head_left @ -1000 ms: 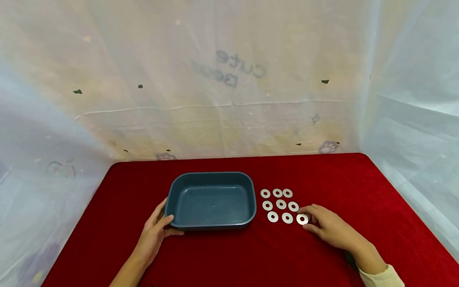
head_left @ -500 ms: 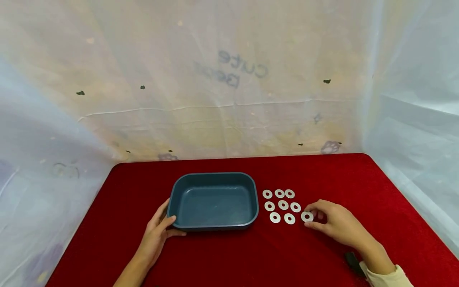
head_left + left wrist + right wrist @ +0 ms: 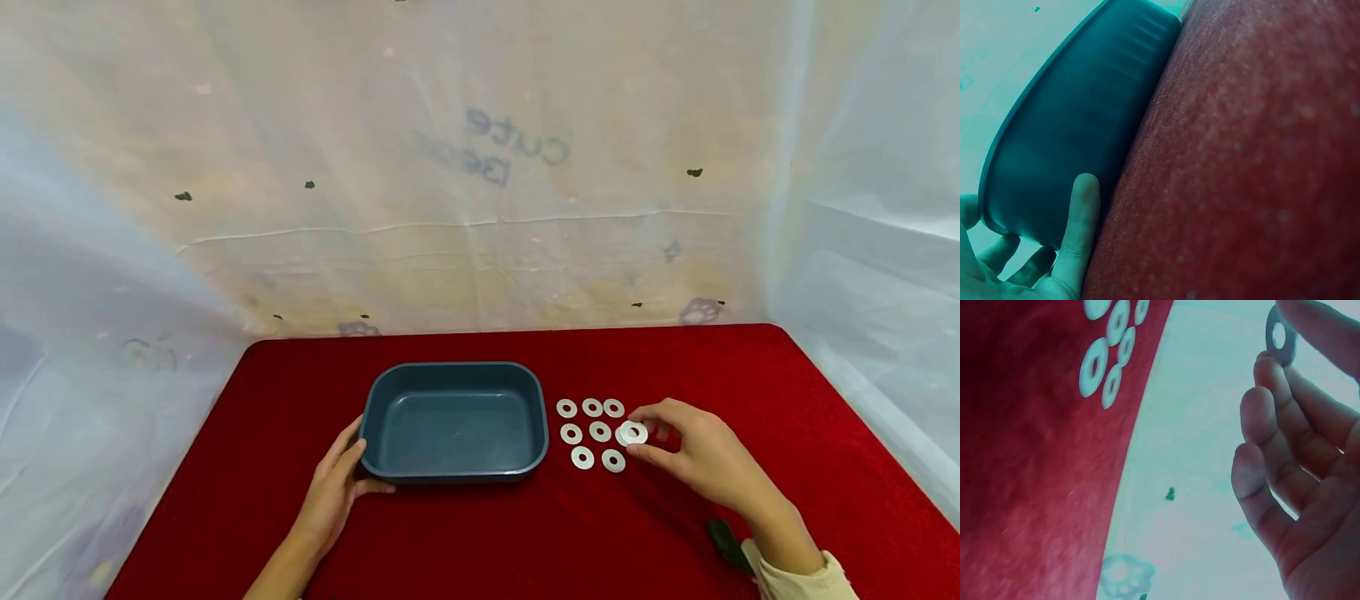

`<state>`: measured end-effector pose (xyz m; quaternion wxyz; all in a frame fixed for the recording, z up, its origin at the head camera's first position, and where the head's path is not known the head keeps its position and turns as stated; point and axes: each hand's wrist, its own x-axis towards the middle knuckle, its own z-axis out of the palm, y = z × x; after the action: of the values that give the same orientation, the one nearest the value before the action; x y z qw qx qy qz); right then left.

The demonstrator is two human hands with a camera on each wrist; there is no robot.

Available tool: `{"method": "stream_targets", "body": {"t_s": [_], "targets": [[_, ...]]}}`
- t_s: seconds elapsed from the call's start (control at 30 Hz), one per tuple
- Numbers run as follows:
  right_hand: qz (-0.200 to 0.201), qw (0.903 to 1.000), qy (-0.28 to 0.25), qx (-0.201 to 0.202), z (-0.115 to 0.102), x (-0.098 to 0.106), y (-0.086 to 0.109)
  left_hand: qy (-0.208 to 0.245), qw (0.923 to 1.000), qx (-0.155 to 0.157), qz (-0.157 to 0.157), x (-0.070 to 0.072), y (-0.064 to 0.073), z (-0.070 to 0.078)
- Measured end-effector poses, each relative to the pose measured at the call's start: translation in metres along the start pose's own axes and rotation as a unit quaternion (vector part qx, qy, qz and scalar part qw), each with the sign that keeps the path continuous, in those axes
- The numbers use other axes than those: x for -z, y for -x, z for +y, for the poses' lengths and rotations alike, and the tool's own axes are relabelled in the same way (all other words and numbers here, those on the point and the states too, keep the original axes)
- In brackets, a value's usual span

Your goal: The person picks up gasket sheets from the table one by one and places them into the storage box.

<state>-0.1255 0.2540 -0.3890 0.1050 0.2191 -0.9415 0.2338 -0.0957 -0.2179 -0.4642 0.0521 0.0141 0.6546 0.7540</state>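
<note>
A dark blue-grey plastic basin stands on the red cloth. My left hand grips its left end, with the thumb on the rim. In the left wrist view, one straight finger lies along the outer wall. Right of the basin, my right hand pinches a flat metal washer between thumb and fingertips. The right wrist view has this washer raised off the cloth. From the head view it partly covers another washer below. Several more washers lie in rows between basin and hand.
Red cloth covers the table. Pale printed sheeting hangs behind it and at both sides. A dark object sits at the right wrist near the sleeve.
My right hand has picked up the washer from the front row's right end and lifted it over the row behind. The left hand keeps its grip on the basin.
</note>
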Motion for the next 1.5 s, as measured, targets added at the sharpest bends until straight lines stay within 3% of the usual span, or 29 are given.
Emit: {"method": "stream_targets", "body": {"t_s": [0.53,0.7,0.97,1.3,1.5], "targets": [[0.029,0.998,-0.055,-0.008,-0.033,0.01,-0.024,-0.004,0.9999,-0.01,-0.003,0.0,0.001,0.0],[0.029,0.9954,-0.087,-0.028,-0.042,0.001,-0.03,-0.007,0.9999,-0.006,0.007,0.003,0.003,0.001],[0.023,0.995,-0.092,-0.03,-0.049,-0.006,-0.034,0.005,0.9996,-0.025,-0.009,0.004,0.0,0.003],[-0.001,0.9935,-0.108,-0.038,-0.053,-0.014,-0.029,0.027,0.9971,-0.046,-0.054,0.011,0.004,0.0],[-0.001,0.9948,-0.095,-0.034,-0.053,-0.016,-0.033,0.024,0.9976,-0.042,-0.049,0.008,0.002,0.001]]}}
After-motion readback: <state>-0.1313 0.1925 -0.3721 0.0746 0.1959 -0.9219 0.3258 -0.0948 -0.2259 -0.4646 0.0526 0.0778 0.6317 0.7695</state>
